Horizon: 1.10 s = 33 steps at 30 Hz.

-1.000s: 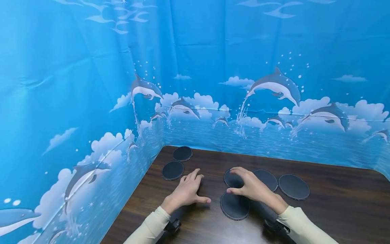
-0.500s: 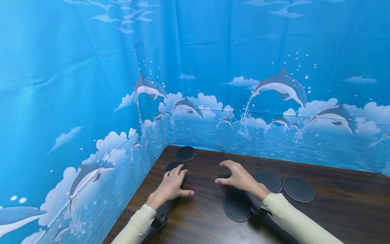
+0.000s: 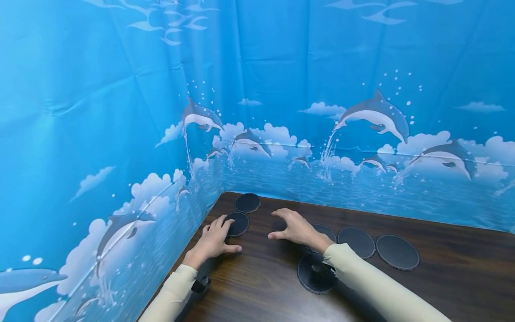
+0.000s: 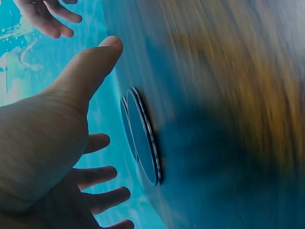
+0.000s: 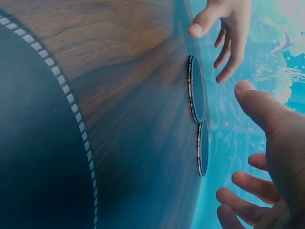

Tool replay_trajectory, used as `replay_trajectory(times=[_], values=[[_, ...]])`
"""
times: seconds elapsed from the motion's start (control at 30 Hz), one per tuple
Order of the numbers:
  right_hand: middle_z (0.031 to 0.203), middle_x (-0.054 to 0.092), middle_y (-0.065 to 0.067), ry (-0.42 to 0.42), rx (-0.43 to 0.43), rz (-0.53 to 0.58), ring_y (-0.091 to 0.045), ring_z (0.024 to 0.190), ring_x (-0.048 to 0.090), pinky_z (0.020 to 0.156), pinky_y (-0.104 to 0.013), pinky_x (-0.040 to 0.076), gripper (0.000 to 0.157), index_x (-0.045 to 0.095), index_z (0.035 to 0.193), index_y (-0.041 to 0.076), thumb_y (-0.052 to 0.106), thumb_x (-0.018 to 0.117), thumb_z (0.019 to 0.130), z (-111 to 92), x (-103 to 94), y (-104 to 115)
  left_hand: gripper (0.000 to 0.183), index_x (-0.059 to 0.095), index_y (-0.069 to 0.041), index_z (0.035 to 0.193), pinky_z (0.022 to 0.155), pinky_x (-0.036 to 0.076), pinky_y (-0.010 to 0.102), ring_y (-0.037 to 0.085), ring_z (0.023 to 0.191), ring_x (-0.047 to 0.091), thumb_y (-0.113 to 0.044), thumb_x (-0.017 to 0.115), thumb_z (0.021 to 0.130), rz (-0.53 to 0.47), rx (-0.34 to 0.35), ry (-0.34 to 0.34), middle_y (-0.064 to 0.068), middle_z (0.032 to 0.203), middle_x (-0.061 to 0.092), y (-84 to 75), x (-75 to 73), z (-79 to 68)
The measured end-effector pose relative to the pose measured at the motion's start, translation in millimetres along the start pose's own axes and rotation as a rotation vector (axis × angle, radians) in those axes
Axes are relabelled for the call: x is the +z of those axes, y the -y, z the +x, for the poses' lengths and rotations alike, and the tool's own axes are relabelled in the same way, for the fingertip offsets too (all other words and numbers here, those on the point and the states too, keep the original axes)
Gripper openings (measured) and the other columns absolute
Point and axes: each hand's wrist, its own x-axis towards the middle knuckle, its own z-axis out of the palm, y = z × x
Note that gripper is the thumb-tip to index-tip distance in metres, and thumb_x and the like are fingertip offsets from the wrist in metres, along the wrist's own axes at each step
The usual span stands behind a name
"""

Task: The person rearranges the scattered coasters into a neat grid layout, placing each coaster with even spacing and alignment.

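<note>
My left hand hovers open at the left of the table, its fingertips overlapping the edge of a round black coaster in the head view. Just behind that one lies another black coaster; the left wrist view shows the front coaster flat, apart from the fingers. Over the middle of the table my right hand has its thumb and fingers spread, holding nothing. Under the right wrist are two coasters, one partly hidden and one nearer me. White stitching rims the near coaster in the right wrist view.
Two more black coasters, one beside the right forearm and another further right, lie on the dark wooden table. A blue dolphin-print curtain stands along the table's back and left edges.
Both hands have moved left across the table, the left one reaching the front left coaster and the right one leaving the space over the right-hand coasters. The coasters have stayed in place.
</note>
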Motion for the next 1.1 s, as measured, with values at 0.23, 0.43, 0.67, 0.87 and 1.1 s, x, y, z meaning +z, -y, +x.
replay_trajectory(times=[0.23, 0.43, 0.67, 0.87, 1.1], values=[[0.149, 0.048, -0.017, 0.054, 0.026, -0.004, -0.034, 0.137, 0.045, 0.106, -0.055, 0.041, 0.080, 0.054, 0.147, 0.008, 0.049, 0.082, 0.084, 15, 14.1, -1, 0.096, 0.042, -0.005, 0.154, 0.106, 0.024, 0.071, 0.045, 0.142, 0.031, -0.058, 0.080, 0.083, 0.037, 0.014, 0.006, 0.024, 0.159, 0.027, 12.8, -2.4, 1.3], [0.149, 0.048, -0.018, 0.078, 0.044, -0.016, -0.037, 0.136, 0.045, 0.106, -0.065, 0.034, 0.083, 0.053, 0.148, 0.008, 0.053, 0.081, 0.084, 25, 30.7, -1, 0.098, 0.042, -0.004, 0.154, 0.106, 0.023, 0.072, 0.047, 0.142, 0.030, -0.061, 0.079, 0.082, 0.034, -0.008, 0.023, 0.026, 0.158, 0.028, 22.8, -0.7, 0.6], [0.148, 0.048, -0.018, 0.061, 0.080, -0.024, -0.037, 0.134, 0.045, 0.106, -0.063, 0.035, 0.083, 0.054, 0.147, 0.005, 0.053, 0.081, 0.084, 38, 48.3, 9, 0.100, 0.040, -0.006, 0.155, 0.106, 0.023, 0.072, 0.046, 0.143, 0.028, -0.060, 0.079, 0.082, 0.020, -0.040, 0.014, 0.025, 0.159, 0.027, 35.5, -7.2, 8.9], [0.147, 0.049, -0.016, 0.018, 0.137, -0.071, -0.036, 0.132, 0.046, 0.106, -0.060, 0.036, 0.081, 0.057, 0.145, 0.007, 0.053, 0.082, 0.083, 47, 58.7, 10, 0.101, 0.039, -0.005, 0.156, 0.107, 0.020, 0.072, 0.047, 0.143, 0.026, -0.062, 0.078, 0.082, 0.000, -0.037, 0.036, 0.026, 0.159, 0.026, 39.5, -8.3, 21.3], [0.147, 0.047, -0.019, 0.009, 0.165, -0.146, -0.040, 0.130, 0.043, 0.103, -0.060, 0.031, 0.085, 0.057, 0.145, 0.008, 0.058, 0.081, 0.081, 57, 66.4, 9, 0.104, 0.036, -0.002, 0.157, 0.107, 0.020, 0.073, 0.048, 0.144, 0.025, -0.062, 0.077, 0.083, 0.028, -0.058, 0.075, 0.028, 0.160, 0.024, 41.0, -7.5, 33.0]])
